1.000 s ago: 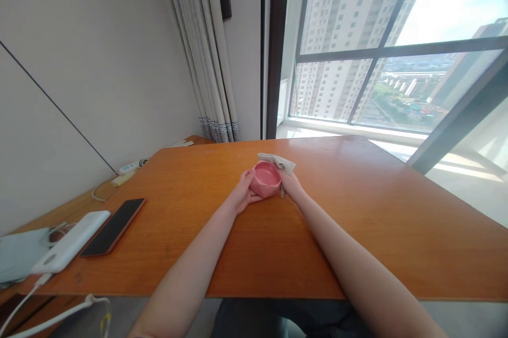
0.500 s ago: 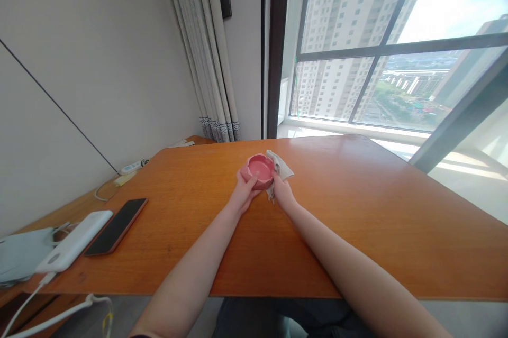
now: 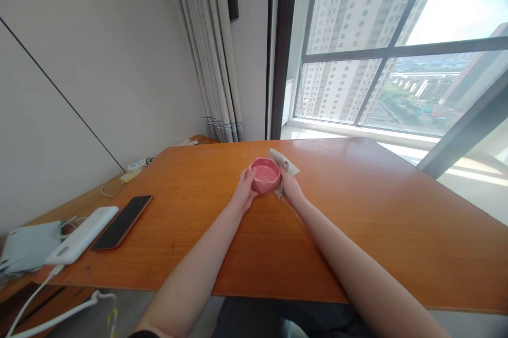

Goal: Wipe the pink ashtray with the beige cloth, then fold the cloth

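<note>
1. The left hand cups the pink bowl mid-table.
2. The right hand pinches a pale cloth, partly hidden behind the bowl.
3. Fingertips cannot be made out.

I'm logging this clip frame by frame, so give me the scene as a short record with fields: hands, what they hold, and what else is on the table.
left hand: grips the left side of the pink bowl
right hand: holds a pale cloth against the bowl's right side
bowl: upright, at the table's middle
table: orange wood
left edge of table: black phone, white power bank with cable
background: curtain, window
</note>
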`<action>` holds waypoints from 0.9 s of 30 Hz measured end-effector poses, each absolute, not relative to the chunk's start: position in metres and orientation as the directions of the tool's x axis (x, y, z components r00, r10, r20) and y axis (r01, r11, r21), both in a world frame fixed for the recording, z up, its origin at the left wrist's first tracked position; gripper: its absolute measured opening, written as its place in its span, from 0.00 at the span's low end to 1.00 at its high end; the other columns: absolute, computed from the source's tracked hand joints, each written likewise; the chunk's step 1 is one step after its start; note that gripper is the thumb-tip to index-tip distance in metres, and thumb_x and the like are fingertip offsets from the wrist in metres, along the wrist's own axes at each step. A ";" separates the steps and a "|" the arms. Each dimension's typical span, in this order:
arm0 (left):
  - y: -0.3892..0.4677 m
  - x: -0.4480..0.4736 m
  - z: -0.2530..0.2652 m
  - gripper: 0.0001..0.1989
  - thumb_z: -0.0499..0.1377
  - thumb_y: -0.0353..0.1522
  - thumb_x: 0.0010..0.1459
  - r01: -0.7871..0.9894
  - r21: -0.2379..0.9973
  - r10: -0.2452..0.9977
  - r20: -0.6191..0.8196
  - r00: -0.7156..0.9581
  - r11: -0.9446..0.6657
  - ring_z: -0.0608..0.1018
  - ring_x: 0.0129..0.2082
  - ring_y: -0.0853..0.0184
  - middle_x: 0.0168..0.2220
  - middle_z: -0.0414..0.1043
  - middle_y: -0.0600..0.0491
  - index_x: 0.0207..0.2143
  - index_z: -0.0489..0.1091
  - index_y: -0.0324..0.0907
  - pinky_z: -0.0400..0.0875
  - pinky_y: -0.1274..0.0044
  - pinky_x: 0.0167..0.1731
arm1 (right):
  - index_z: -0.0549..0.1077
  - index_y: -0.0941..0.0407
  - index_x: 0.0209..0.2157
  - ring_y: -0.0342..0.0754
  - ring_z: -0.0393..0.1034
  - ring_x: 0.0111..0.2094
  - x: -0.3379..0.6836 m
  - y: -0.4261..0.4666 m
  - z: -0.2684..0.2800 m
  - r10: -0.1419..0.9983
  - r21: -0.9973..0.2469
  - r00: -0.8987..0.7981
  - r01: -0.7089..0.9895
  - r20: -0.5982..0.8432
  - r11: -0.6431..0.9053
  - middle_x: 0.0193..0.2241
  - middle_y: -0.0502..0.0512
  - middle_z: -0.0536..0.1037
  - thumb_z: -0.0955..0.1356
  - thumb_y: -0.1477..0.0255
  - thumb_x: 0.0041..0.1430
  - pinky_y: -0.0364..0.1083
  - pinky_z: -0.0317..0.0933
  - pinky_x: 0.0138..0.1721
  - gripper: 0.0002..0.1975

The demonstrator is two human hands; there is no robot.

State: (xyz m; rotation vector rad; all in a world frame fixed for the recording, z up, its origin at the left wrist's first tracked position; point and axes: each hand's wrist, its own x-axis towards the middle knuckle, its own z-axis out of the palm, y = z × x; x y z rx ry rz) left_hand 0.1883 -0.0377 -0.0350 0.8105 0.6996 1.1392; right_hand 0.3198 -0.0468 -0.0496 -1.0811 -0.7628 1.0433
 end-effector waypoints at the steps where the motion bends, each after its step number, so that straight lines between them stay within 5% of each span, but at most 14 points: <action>1: -0.037 0.189 -0.036 0.27 0.62 0.40 0.51 -0.526 0.832 0.973 -0.065 0.223 0.176 0.71 0.50 0.61 0.56 0.63 0.48 0.53 0.59 0.49 0.73 0.67 0.41 | 0.71 0.53 0.48 0.50 0.64 0.54 0.314 -0.048 -0.051 0.934 -0.943 0.357 -0.299 0.030 0.144 0.50 0.50 0.72 0.64 0.57 0.53 0.50 0.58 0.56 0.23; 6: -0.037 0.186 -0.036 0.37 0.66 0.36 0.46 -0.518 0.837 0.972 -0.064 0.226 0.175 0.70 0.51 0.60 0.60 0.56 0.50 0.56 0.53 0.55 0.73 0.67 0.42 | 0.68 0.52 0.51 0.49 0.60 0.56 0.307 -0.050 -0.050 0.919 -0.912 0.340 -0.277 0.202 0.303 0.53 0.49 0.70 0.65 0.61 0.54 0.50 0.54 0.58 0.23; 11: -0.041 0.181 -0.031 0.29 0.57 0.49 0.51 -0.383 0.851 0.856 -0.137 0.498 0.359 0.69 0.53 0.55 0.55 0.64 0.44 0.53 0.64 0.45 0.73 0.65 0.42 | 0.74 0.53 0.44 0.52 0.68 0.50 0.334 -0.043 -0.044 0.948 -0.947 0.293 -0.251 0.123 0.201 0.45 0.51 0.76 0.66 0.63 0.51 0.52 0.62 0.52 0.18; 15: -0.039 0.184 -0.036 0.28 0.55 0.49 0.53 -0.384 0.852 0.894 -0.193 0.404 0.357 0.70 0.52 0.54 0.53 0.67 0.45 0.51 0.66 0.43 0.73 0.63 0.41 | 0.75 0.53 0.42 0.51 0.70 0.48 0.341 -0.036 -0.050 0.982 -0.954 0.167 -0.273 0.083 0.127 0.42 0.51 0.78 0.67 0.61 0.51 0.50 0.62 0.51 0.17; 21: -0.034 0.187 -0.038 0.23 0.58 0.43 0.54 -0.585 0.786 0.969 -0.073 0.236 0.202 0.71 0.51 0.60 0.53 0.66 0.45 0.50 0.63 0.43 0.72 0.66 0.44 | 0.69 0.52 0.50 0.49 0.65 0.53 0.313 -0.038 -0.065 0.945 -0.927 0.325 -0.337 0.047 0.162 0.50 0.51 0.72 0.65 0.57 0.54 0.50 0.60 0.54 0.23; 27: -0.043 0.186 -0.035 0.36 0.67 0.33 0.44 -0.464 0.860 0.948 -0.068 0.311 0.214 0.71 0.50 0.61 0.58 0.59 0.48 0.54 0.55 0.52 0.70 0.64 0.46 | 0.69 0.51 0.50 0.50 0.64 0.54 0.317 -0.047 -0.053 0.904 -0.944 0.386 -0.186 0.184 0.271 0.50 0.50 0.72 0.66 0.66 0.51 0.50 0.58 0.55 0.23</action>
